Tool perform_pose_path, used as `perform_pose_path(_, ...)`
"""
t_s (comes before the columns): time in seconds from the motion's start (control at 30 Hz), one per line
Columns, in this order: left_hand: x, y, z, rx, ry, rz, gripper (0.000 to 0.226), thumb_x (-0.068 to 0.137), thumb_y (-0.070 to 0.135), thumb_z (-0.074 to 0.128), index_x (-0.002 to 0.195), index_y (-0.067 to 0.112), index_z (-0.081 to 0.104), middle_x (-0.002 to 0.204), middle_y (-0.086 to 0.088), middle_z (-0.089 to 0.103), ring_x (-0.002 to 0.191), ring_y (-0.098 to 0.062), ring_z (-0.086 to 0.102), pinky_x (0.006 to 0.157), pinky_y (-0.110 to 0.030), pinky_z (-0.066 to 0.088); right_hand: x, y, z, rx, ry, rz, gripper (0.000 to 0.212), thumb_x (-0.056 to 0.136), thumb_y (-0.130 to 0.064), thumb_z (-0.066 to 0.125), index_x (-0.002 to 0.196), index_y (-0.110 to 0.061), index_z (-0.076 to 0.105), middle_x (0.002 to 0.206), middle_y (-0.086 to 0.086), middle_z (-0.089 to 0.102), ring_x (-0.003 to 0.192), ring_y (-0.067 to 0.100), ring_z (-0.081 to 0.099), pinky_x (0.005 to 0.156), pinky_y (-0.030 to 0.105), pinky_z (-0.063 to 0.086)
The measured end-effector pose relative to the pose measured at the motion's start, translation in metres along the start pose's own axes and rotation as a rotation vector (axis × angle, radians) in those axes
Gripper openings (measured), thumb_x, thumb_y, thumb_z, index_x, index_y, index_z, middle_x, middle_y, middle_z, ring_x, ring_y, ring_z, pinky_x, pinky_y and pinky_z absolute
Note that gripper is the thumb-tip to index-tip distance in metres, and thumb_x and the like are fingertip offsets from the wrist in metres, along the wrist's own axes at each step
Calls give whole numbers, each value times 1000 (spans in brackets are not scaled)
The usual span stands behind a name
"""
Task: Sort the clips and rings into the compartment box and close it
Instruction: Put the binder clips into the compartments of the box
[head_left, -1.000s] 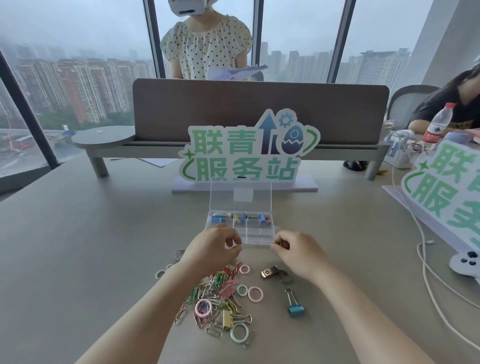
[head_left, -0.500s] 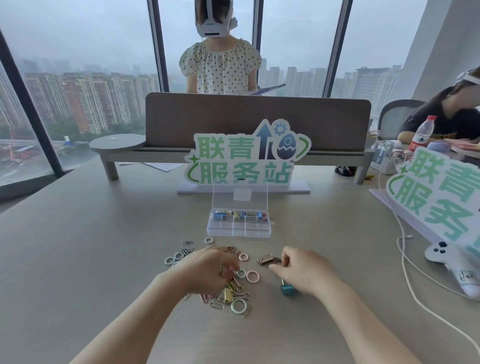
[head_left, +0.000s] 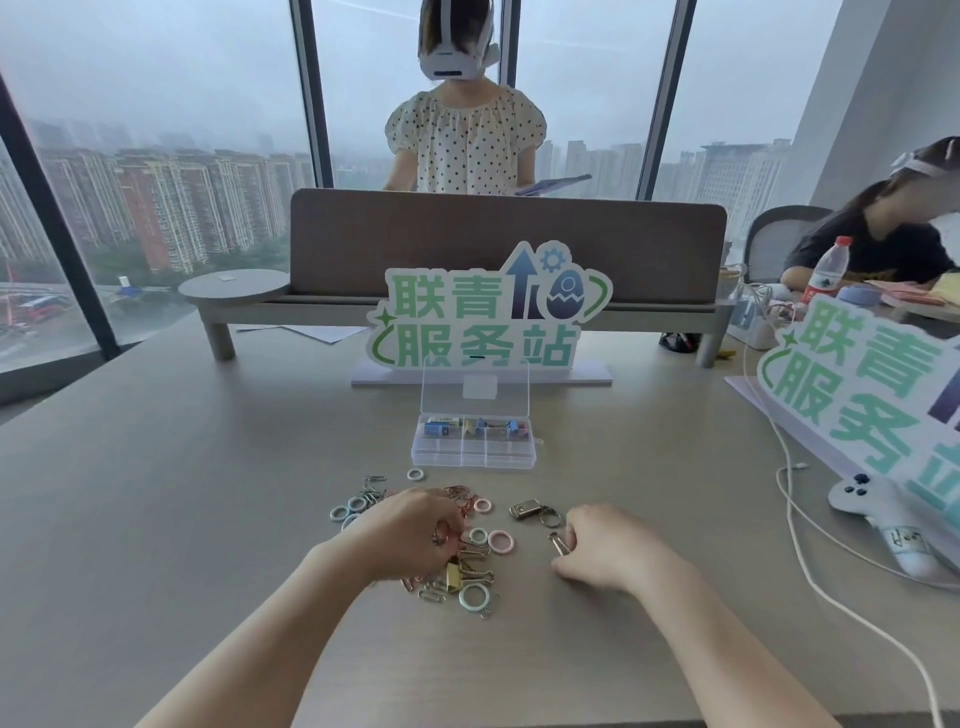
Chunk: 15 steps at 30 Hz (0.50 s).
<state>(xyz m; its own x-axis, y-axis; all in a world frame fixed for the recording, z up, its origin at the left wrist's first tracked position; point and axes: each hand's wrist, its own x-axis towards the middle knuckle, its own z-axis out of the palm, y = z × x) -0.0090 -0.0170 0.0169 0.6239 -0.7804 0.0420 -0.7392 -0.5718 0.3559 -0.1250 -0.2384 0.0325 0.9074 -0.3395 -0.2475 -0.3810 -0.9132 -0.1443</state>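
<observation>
A wide grey table (head_left: 156, 493) runs up to rainy windows, with a green sign behind the clear compartment box (head_left: 473, 451), whose lid stands open and whose back row holds clips. Nearer lies the loose pile of clips and rings (head_left: 467, 566). The left hand (head_left: 410, 535) curls into it, pinching something small; the right hand (head_left: 605, 553) pinches a binder clip (head_left: 559, 543). Best lift one kind at a time, clear of tangles.
</observation>
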Motion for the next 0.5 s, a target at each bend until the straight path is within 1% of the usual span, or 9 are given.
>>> perform_pose_path(0.13, 0, -2, 1, -6, 38, -20, 19, 76, 36, 55, 94, 34, 62, 90, 18, 60, 84, -3, 57, 79, -27, 51, 1, -2, -2, -9, 7, -8, 25, 70, -30, 55, 93, -20, 61, 96, 2, 67, 89, 24, 63, 79, 34, 54)
perform_pose_path(0.27, 3, 1, -6, -9, 75, -52, 22, 76, 34, 59, 97, 29, 62, 94, 15, 58, 83, -7, 55, 73, -23, 47, 7, -2, -3, 35, 58, -31, 23, 69, -32, 55, 89, -23, 61, 93, -1, 66, 88, 23, 62, 77, 31, 53)
perform_pose_path(0.37, 11, -1, -9, -30, 108, -89, 16, 76, 33, 59, 92, 33, 59, 91, 15, 60, 82, -8, 56, 72, -24, 49, 13, -5, -9, 73, 138, -53, 20, 70, -36, 56, 88, -27, 58, 93, -5, 66, 87, 21, 60, 72, 29, 48)
perform_pose_path(0.5, 29, -4, -13, -72, 177, -111, 15, 78, 35, 55, 91, 32, 63, 90, 16, 65, 82, -5, 61, 78, -31, 55, 23, -12, -23, 94, 227, -79, 23, 74, -36, 60, 96, -30, 59, 99, -6, 67, 89, 21, 60, 70, 29, 46)
